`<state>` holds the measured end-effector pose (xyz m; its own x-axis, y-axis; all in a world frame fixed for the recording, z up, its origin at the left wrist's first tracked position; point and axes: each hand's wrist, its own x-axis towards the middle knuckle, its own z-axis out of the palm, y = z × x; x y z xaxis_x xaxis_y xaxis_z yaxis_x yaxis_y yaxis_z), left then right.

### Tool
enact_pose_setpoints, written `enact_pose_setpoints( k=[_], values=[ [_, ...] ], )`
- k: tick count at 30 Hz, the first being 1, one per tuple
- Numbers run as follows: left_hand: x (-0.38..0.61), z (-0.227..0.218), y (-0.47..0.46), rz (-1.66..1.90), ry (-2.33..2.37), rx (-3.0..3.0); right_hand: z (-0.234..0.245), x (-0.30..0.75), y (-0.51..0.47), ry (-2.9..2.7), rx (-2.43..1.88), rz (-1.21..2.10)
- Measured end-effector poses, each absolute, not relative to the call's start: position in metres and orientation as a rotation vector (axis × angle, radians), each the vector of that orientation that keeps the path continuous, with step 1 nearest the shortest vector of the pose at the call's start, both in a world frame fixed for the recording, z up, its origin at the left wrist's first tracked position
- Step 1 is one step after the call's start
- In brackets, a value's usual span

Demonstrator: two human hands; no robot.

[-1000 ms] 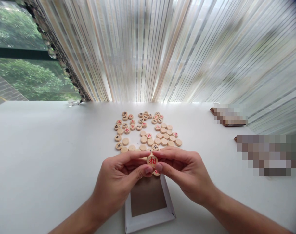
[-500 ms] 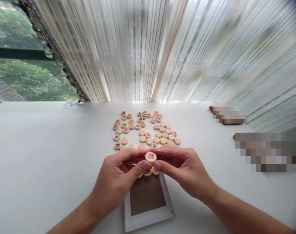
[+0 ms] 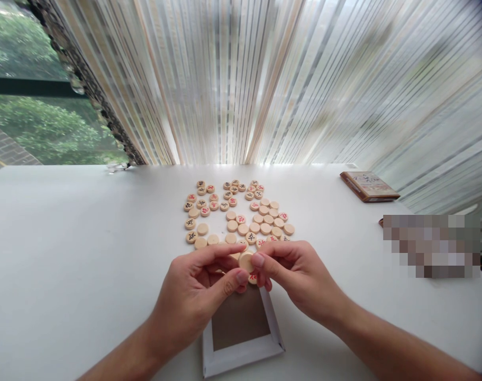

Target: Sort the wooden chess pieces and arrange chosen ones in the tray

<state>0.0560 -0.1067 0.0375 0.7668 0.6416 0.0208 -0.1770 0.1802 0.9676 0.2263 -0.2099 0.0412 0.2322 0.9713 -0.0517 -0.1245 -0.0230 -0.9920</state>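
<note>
A round wooden xiangqi piece [image 3: 246,262] is held above the near end of a shallow box, its blank face turned up to me. My right hand [image 3: 286,270] pinches its right side between thumb and forefinger. My left hand [image 3: 203,280] has thumb and forefinger at the lower and upper edges of the same piece, the other fingers curled behind. Below them, the shallow box [image 3: 244,362] with white rim and brown bottom has a few pieces at its far end, among them a red-marked piece [image 3: 253,278]. My hands partly hide these.
Many xiangqi pieces lie beyond my hands on the white table [image 3: 85,264], some blank side up [image 3: 268,219], others with black [image 3: 191,236] or red characters [image 3: 205,211]. A flat brown box [image 3: 370,188] and a blurred-out item [image 3: 431,246] are at the right. Striped curtains [image 3: 233,79] hang behind.
The held piece has turned from its red character face to its blank face. My right hand has shifted slightly left, and the left fingers have spread a little.
</note>
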Motion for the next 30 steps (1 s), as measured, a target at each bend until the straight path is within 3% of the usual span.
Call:
enact_pose_setpoints(
  k=[10, 20, 30],
  values=[
    [0.0574, 0.0339, -0.1071, 0.556, 0.411, 1.258, 0.0436, 0.2237, -0.2086, -0.842, -1.174, 1.258],
    [0.0546, 0.0326, -0.1090, 0.651, 0.380, 1.707, 0.0417, 0.2199, -0.2095, -0.810, -1.218, 1.265],
    [0.0552, 0.0388, -0.1090, 0.522, 0.404, 1.391, 0.0418, 0.2258, -0.2082, -0.852, -1.149, 1.325]
  ],
)
